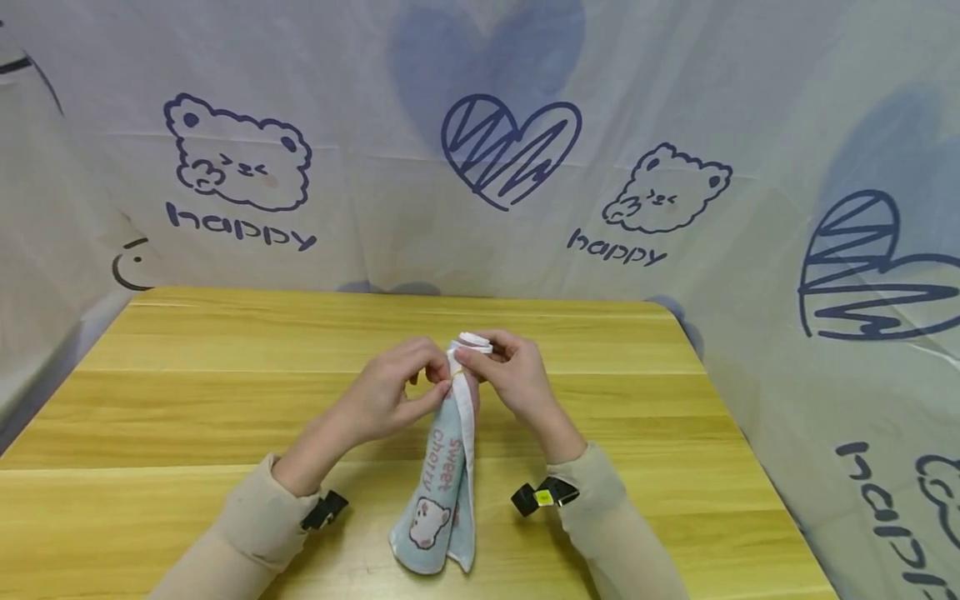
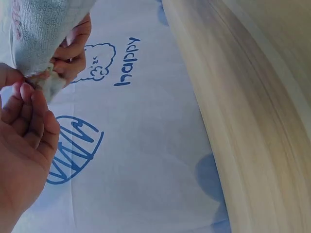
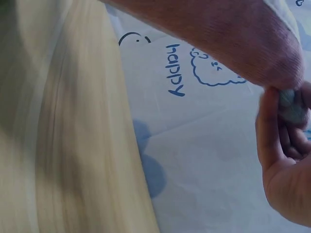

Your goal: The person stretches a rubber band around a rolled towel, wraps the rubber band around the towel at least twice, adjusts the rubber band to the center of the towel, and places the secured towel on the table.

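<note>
A light blue towel point(image 1: 438, 467) stands gathered lengthwise into a narrow bundle over the table, its lower end spreading out. It has "sweet cherry" lettering, a bear print and a white edge. My right hand point(image 1: 517, 375) grips its bunched white top between thumb and fingers. A thin yellow band point(image 1: 459, 372) crosses the towel just below that grip. My left hand point(image 1: 397, 383) pinches at the band against the towel's left side, the fingertips partly hiding it. The left wrist view shows the gathered neck between both hands; the right wrist view has the towel's pink underside point(image 3: 233, 39).
The yellow wooden table point(image 1: 187, 400) spreads under both arms. Behind it and along the right hangs a white cloth point(image 1: 360, 192) printed with bears, hearts and "happy". Black straps point(image 1: 324, 510) circle both wrists over beige sleeves point(image 1: 255, 533).
</note>
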Motion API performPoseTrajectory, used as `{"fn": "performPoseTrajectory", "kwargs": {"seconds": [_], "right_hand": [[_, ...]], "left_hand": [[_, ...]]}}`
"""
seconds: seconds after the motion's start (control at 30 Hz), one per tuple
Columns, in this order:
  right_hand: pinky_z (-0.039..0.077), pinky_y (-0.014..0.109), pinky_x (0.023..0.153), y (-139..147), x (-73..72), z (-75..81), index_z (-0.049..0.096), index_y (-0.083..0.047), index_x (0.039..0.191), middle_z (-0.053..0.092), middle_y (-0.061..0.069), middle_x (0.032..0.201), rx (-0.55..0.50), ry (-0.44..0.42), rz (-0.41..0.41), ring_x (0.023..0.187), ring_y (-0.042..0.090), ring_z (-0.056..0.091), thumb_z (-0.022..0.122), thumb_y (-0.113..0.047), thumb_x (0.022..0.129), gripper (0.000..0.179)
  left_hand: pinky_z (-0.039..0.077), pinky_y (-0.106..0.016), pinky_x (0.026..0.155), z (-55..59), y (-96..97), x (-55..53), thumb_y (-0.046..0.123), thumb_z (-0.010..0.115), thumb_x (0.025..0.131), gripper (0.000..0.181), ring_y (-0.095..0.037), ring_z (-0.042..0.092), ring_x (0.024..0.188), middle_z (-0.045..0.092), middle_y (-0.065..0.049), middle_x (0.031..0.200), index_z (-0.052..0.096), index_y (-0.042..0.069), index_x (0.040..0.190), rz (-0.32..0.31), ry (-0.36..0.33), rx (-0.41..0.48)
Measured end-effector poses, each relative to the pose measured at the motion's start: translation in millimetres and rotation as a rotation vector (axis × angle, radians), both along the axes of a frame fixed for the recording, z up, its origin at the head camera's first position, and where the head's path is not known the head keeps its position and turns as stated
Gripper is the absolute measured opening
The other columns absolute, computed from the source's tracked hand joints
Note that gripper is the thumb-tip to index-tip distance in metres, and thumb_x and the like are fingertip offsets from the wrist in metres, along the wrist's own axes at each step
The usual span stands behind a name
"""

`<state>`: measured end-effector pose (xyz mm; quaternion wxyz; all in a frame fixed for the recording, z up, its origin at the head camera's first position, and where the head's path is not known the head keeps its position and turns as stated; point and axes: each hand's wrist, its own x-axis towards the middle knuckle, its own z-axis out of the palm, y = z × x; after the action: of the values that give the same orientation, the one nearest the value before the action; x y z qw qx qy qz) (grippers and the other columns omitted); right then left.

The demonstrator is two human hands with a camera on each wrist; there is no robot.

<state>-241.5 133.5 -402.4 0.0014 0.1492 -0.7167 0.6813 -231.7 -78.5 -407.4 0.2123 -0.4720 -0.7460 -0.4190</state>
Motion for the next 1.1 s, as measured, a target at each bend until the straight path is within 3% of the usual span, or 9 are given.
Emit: {"fn": "performPoseTrajectory", "kwargs": {"seconds": [0.07,0.17,0.4,0.7,0.93,1.0,1.1], "right_hand": [[0.059,0.024,0.069,-0.8,-3.0,-3.2,0.072,0.007,0.116,0.075,0.01,0.098,-0.017,-0.037,-0.064,0.08,0.011,0.07,0.076,-0.01,0.095,0.027],[0.058,0.023,0.066,-0.9,-7.8,-7.8,0.073,0.008,0.114,0.075,0.004,0.09,-0.071,-0.102,-0.121,0.074,0.009,0.068,0.077,-0.009,0.094,0.027],[0.058,0.024,0.063,-2.1,-6.9,-7.5,0.07,0.007,0.112,0.073,0.0,0.085,-0.147,-0.174,-0.124,0.067,0.008,0.065,0.076,-0.008,0.094,0.024],[0.06,0.027,0.06,-7.8,1.0,-1.2,0.062,-0.002,0.097,0.07,0.005,0.088,-0.179,-0.142,-0.199,0.066,0.011,0.068,0.08,-0.007,0.09,0.019],[0.058,0.024,0.055,-12.6,5.1,-1.7,0.061,-0.003,0.09,0.069,0.005,0.082,-0.197,-0.129,-0.244,0.063,0.01,0.065,0.081,-0.005,0.087,0.02],[0.057,0.023,0.055,-13.9,6.1,-1.6,0.061,-0.003,0.088,0.069,0.004,0.081,-0.202,-0.123,-0.252,0.063,0.01,0.065,0.081,-0.005,0.087,0.021],[0.056,0.021,0.054,-15.6,7.5,-1.8,0.062,-0.004,0.087,0.069,0.003,0.08,-0.192,-0.108,-0.26,0.064,0.009,0.064,0.082,-0.005,0.086,0.021]], "left_hand": [[0.054,-0.027,0.073,-0.7,2.2,1.0,0.001,0.071,0.09,0.014,-0.013,0.057,0.086,0.063,0.0,0.093,0.062,0.009,0.096,-0.009,0.04,-0.034],[0.056,-0.026,0.077,-2.2,5.2,2.4,0.003,0.07,0.092,0.012,-0.013,0.059,0.089,0.063,0.0,0.095,0.061,0.009,0.096,-0.009,0.046,-0.087],[0.058,-0.031,0.081,-2.4,2.4,3.7,0.005,0.074,0.094,0.012,-0.014,0.062,0.093,0.064,0.0,0.098,0.064,0.009,0.099,0.106,-0.013,-0.117],[0.058,-0.033,0.086,2.9,1.5,4.7,0.008,0.078,0.093,0.011,-0.017,0.064,0.099,0.067,0.0,0.103,0.071,0.009,0.102,0.185,0.057,-0.062],[0.058,-0.032,0.074,3.1,4.3,7.4,0.011,0.082,0.089,0.011,-0.017,0.067,0.091,0.071,0.0,0.097,0.075,0.01,0.098,0.256,0.135,-0.081],[0.058,-0.031,0.072,2.2,4.6,6.9,0.011,0.083,0.088,0.012,-0.016,0.067,0.089,0.071,0.0,0.096,0.074,0.01,0.097,0.255,0.132,-0.083],[0.058,-0.03,0.073,0.9,4.6,6.4,0.008,0.082,0.089,0.012,-0.015,0.066,0.086,0.07,0.0,0.094,0.073,0.01,0.096,0.225,0.074,-0.089]]}}
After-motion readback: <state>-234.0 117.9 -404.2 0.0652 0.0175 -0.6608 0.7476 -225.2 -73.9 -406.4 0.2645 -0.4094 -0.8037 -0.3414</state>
